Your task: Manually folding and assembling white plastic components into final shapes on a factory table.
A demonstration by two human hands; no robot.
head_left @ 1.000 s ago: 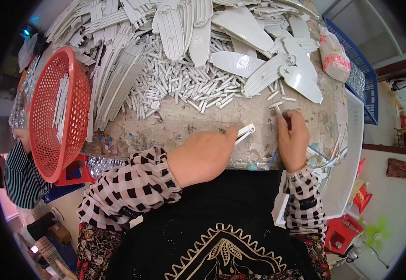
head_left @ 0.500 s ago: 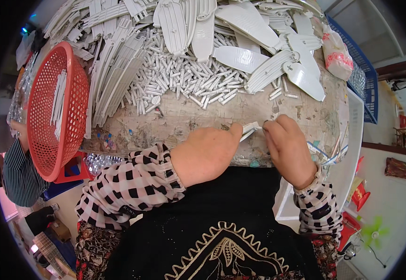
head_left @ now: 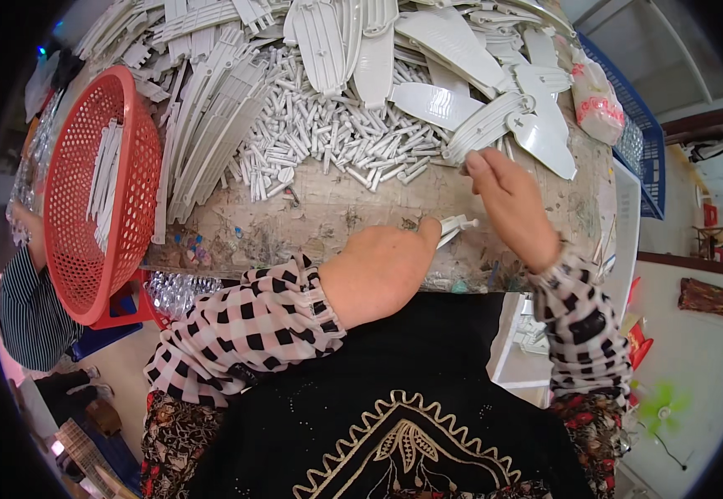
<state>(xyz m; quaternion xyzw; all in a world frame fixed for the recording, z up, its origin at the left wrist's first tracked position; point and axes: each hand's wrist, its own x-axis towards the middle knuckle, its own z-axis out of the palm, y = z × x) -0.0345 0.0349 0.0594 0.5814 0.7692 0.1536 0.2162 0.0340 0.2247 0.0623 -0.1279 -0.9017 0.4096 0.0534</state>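
My left hand (head_left: 378, 273) is closed around a white plastic strip (head_left: 451, 232), held low over the near edge of the table. The strip's end sticks out past my thumb and forefinger, with a small white pin (head_left: 470, 223) at its tip. My right hand (head_left: 515, 204) is beyond it and to the right, fingers bent and pinched together. Its fingertips are beside the near end of a ribbed white blade-shaped part (head_left: 490, 126); what they hold, if anything, is too small to make out. Loose white pins (head_left: 353, 137) lie heaped just beyond my hands.
Long white strips (head_left: 212, 125) and broad white blades (head_left: 449, 46) are piled at the back. A red mesh basket (head_left: 141, 224) with strips inside stands at left. On the right are a red-and-white plastic bag (head_left: 596, 104), a blue crate (head_left: 651, 158) and a white bin (head_left: 626, 200).
My right hand has left the strip's end and moved away from me, up toward the blades. A pin now shows at the strip's end. My left hand still holds the strip, slightly farther right.
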